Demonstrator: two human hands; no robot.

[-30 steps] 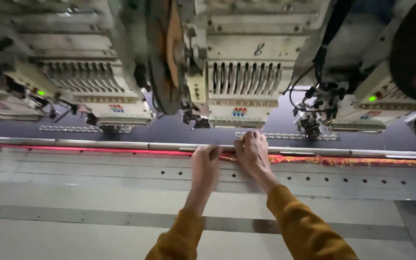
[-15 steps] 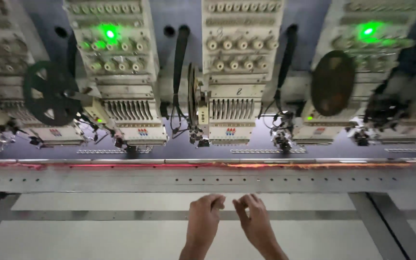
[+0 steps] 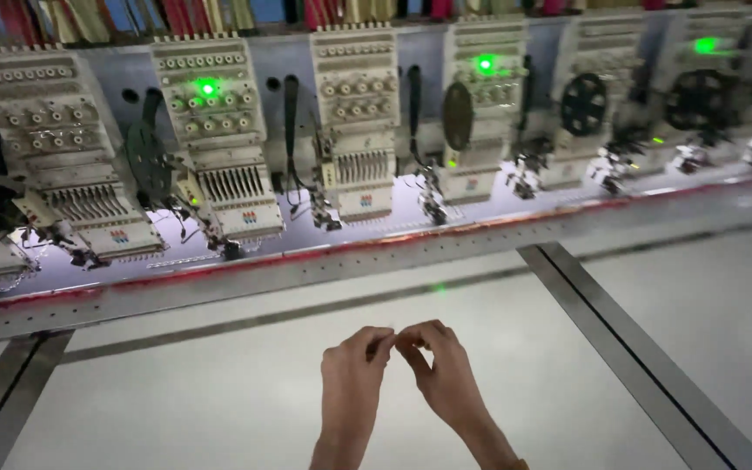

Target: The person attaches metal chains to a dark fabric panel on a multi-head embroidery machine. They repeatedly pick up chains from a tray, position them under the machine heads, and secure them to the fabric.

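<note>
My left hand [image 3: 352, 387] and my right hand [image 3: 442, 376] are held up together over the white machine table [image 3: 202, 400]. Their fingertips meet in a pinch at the middle. Nothing I can make out shows between the fingers. Both hands are well short of the long grey frame rail [image 3: 367, 259] and the thin red strip of fabric [image 3: 176, 275] along it. Behind the rail stands a row of embroidery heads; the nearest ones are straight ahead [image 3: 360, 152] and a little to the left [image 3: 224, 170].
More embroidery heads [image 3: 480, 122] run off to the right, some with green lamps lit [image 3: 207, 88]. Thread cones [image 3: 186, 12] line the top. A dark metal bar [image 3: 628, 348] crosses the table diagonally on the right; another [image 3: 10, 383] sits at the left.
My hands came back from the rail and red strip toward me and now pinch together over the table. The view has swung up and left, showing more heads.
</note>
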